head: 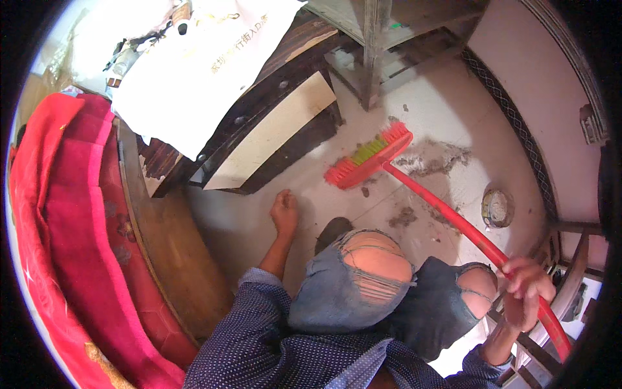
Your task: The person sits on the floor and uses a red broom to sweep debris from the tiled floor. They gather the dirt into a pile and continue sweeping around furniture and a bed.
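My right hand (528,291) is closed around the red handle of a broom (452,216) at the lower right. The broom's head, with red and green bristles, is tilted beside the dark dresser at the centre. My left hand (285,210) hangs over the floor in front of the dresser, apart from the broom. Its fingers look curled, and whether they hold anything small cannot be told. Grey dust and debris (430,158) lie on the tiles to the right of the broom head.
A dark wooden dresser (272,131) bears a white cloth (214,73). A bed with red covers (73,194) stands at the left. A round tin (496,208) sits on the floor at the right, near the wall. A wooden post (371,58) stands at the top.
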`<state>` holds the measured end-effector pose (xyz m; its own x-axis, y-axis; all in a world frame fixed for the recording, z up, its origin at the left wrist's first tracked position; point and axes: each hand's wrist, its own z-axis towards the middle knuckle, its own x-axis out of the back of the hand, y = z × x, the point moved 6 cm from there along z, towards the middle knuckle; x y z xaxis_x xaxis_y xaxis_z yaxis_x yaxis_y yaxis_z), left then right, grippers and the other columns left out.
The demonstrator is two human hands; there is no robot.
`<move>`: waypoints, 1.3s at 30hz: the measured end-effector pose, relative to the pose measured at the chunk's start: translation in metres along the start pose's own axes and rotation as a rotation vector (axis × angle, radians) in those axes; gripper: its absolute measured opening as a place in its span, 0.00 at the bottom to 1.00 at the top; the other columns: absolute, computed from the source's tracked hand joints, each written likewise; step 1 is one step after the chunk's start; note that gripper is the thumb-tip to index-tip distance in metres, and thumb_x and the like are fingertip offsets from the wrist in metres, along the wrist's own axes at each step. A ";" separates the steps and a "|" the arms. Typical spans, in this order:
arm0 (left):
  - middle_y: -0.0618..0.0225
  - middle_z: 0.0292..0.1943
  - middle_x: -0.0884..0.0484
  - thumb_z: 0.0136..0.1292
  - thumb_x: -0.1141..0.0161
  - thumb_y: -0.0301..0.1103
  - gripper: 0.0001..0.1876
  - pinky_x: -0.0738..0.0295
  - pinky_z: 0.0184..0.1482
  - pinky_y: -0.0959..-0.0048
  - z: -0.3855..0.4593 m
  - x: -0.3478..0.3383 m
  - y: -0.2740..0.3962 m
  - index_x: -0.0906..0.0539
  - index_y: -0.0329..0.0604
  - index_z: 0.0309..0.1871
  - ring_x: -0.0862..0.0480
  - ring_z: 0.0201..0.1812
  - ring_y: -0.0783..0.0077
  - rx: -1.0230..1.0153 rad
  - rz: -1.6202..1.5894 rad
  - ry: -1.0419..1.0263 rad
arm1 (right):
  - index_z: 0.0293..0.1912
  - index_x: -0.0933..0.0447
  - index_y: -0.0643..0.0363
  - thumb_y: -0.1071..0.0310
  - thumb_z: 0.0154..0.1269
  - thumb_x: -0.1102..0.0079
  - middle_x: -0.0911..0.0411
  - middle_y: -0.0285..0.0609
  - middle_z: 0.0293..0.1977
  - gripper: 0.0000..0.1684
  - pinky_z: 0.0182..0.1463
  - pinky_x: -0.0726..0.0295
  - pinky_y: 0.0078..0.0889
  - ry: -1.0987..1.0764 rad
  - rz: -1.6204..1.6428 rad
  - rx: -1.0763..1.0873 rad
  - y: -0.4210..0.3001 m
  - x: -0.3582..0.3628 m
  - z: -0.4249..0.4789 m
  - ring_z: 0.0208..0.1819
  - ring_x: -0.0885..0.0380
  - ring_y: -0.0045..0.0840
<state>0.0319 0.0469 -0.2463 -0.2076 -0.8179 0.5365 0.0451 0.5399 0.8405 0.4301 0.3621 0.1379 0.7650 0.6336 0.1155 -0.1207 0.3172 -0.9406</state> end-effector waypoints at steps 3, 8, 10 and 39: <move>0.60 0.44 0.11 0.67 0.39 0.30 0.17 0.19 0.46 0.71 -0.006 -0.016 0.048 0.17 0.36 0.58 0.13 0.42 0.72 0.016 -0.020 -0.156 | 0.23 0.35 0.56 0.56 0.74 0.47 0.26 0.45 0.24 0.23 0.35 0.14 0.43 0.064 0.013 0.063 -0.018 0.006 -0.006 0.36 0.20 0.41; 0.64 0.42 0.12 0.68 0.39 0.29 0.17 0.19 0.44 0.73 -0.018 -0.049 0.086 0.18 0.37 0.59 0.15 0.38 0.75 -0.083 -0.152 -0.297 | 0.25 0.33 0.59 0.56 0.74 0.45 0.25 0.47 0.26 0.23 0.38 0.14 0.46 -0.068 0.003 0.098 -0.016 -0.016 0.012 0.40 0.21 0.43; 0.66 0.41 0.13 0.69 0.39 0.29 0.17 0.19 0.43 0.73 -0.020 -0.058 0.094 0.18 0.38 0.59 0.15 0.38 0.76 -0.104 -0.156 -0.341 | 0.24 0.30 0.60 0.54 0.73 0.42 0.22 0.49 0.28 0.24 0.40 0.14 0.48 -0.101 -0.037 0.043 0.004 -0.025 0.020 0.43 0.20 0.45; 0.61 0.39 0.13 0.72 0.40 0.29 0.12 0.17 0.42 0.72 -0.020 -0.088 0.123 0.16 0.31 0.52 0.15 0.36 0.73 -0.132 -0.115 -0.557 | 0.31 0.27 0.62 0.62 0.75 0.42 0.16 0.50 0.38 0.17 0.57 0.20 0.54 -0.067 -0.084 0.044 0.055 -0.009 0.034 0.50 0.17 0.47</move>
<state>0.0752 0.1813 -0.1887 -0.6991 -0.6231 0.3508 0.1060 0.3948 0.9126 0.3948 0.3976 0.0956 0.7301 0.6485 0.2153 -0.0871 0.4008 -0.9120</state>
